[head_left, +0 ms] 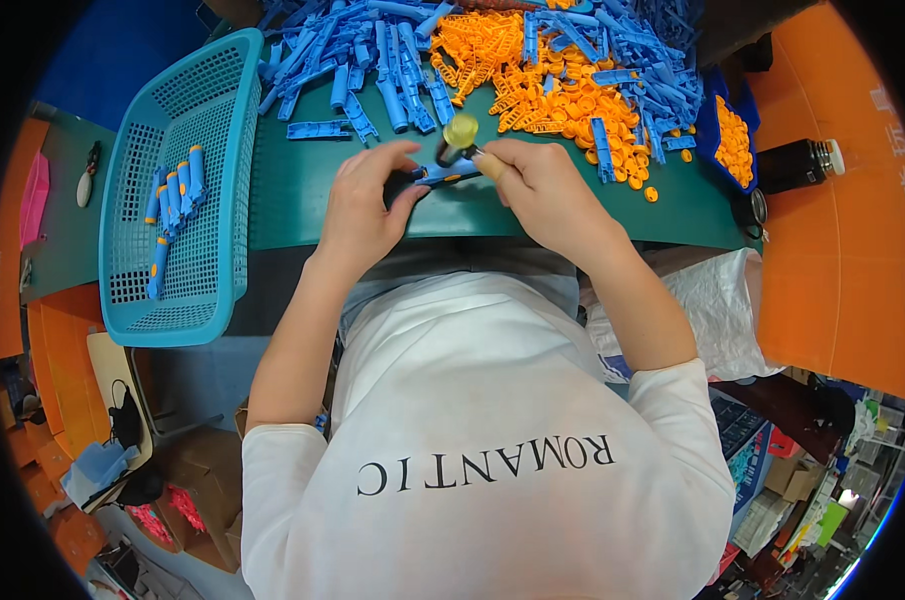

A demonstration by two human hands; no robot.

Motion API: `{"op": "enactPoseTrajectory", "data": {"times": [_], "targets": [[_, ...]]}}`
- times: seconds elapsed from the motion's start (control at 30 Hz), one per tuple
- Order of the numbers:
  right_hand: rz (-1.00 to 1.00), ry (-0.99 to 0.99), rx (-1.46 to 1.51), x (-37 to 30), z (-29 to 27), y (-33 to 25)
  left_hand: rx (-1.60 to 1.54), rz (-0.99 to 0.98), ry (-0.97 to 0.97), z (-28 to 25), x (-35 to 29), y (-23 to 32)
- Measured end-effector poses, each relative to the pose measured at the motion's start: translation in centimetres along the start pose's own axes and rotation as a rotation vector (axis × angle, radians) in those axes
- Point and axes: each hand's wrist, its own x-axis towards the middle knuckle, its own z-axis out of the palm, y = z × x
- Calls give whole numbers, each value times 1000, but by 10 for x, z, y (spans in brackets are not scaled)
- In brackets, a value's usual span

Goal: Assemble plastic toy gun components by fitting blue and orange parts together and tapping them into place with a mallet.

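My right hand (548, 190) is closed round the handle of a small mallet with a see-through yellow head (461, 131). The mallet head is over a blue plastic tube piece (451, 171) with orange bits, which lies on the green tabletop (303, 200). At the left end of that piece, my left hand (365, 195) holds it between thumb and curved fingers. Part of the piece is hidden by the mallet and my right hand. Beyond my hands lie a heap of blue plastic half-shells (393, 80) and a pile of small orange caps and strips (563, 95).
A turquoise mesh basket (243, 200) at the left holds several blue-and-orange tube pieces (178, 190). To the right are a blue tray of orange caps (735, 140) and a black bottle (798, 163). A screwdriver-like tool (88, 175) lies at the far left.
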Motion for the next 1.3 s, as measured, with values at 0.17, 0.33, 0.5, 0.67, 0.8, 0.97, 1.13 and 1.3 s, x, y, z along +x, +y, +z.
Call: {"op": "enactPoseTrajectory", "data": {"times": [0.17,0.33,0.5,0.67,0.8,0.97,1.13,1.3], "targets": [[-51,-14,-133,6,18,7,-47,-29,27,4,-2,-6],[-32,104,67,-4,16,-1,-91,-52,34,3,-3,-7],[-89,88,-240,-4,20,-7,-75,-81,28,1,0,-3],[-85,91,-286,-2,26,10,-10,21,11,-2,0,-4],[-63,256,-74,-4,8,37,-4,195,140,-5,-3,-5],[-194,436,-439,-12,17,62,88,642,216,-10,-9,14],[-434,600,-371,-11,10,61,86,712,300,-13,-9,28],[-287,213,439,-47,11,20,-51,479,203,-1,-8,31]]}}
